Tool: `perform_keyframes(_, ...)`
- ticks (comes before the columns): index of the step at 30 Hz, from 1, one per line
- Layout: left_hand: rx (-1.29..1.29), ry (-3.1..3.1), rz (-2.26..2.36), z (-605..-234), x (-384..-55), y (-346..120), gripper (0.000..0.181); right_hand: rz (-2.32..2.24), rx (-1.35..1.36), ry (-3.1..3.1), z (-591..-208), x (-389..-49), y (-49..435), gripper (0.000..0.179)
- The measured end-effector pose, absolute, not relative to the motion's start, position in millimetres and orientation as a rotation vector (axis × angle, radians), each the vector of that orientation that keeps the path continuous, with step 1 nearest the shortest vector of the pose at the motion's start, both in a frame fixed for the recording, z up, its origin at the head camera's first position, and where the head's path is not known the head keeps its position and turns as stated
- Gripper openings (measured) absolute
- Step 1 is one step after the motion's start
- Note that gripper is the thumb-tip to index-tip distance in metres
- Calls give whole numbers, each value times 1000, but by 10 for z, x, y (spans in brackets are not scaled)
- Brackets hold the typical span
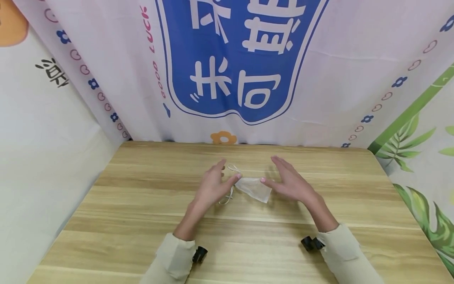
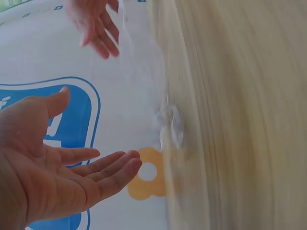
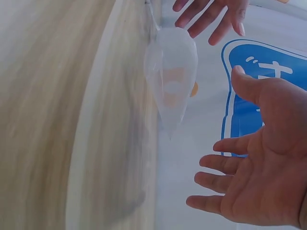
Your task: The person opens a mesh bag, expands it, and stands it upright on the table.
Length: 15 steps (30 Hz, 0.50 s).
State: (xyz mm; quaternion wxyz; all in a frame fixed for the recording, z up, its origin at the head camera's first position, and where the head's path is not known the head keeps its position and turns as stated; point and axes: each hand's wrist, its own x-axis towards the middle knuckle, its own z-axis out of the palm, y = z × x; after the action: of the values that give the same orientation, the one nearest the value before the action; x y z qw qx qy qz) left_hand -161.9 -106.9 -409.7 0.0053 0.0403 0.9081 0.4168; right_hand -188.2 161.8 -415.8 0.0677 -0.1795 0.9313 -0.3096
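Note:
A small, see-through white drawstring pouch point(image 1: 254, 189) lies between both hands in the head view, its white cords point(image 1: 232, 169) trailing off its left end. To its left is my left hand point(image 1: 213, 183), fingers spread and the thumb overlapping the corded end. My right hand point(image 1: 292, 183) is on the other side, palm facing inward, its thumb over the pouch's right end in this view. Both wrist views show relaxed fingers with nothing in their grasp. Seen from the right wrist, the pouch point(image 3: 172, 72) looks puffed and tapers to a point.
A wood-grain table point(image 1: 142, 221) extends beneath both arms. Behind its far edge hangs a white curtain point(image 1: 337, 98) with a blue printed panel. Small black devices point(image 1: 200, 255) sit at both sleeve cuffs. A leaf-patterned cloth point(image 1: 418, 157) hangs on the right.

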Motion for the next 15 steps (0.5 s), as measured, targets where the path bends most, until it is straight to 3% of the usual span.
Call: perform_keyframes(15, -36, 2651, 1444, -4189, -1568, -929, 67, -1057, -562, 2704, -4214, -2016, 1446, 60)
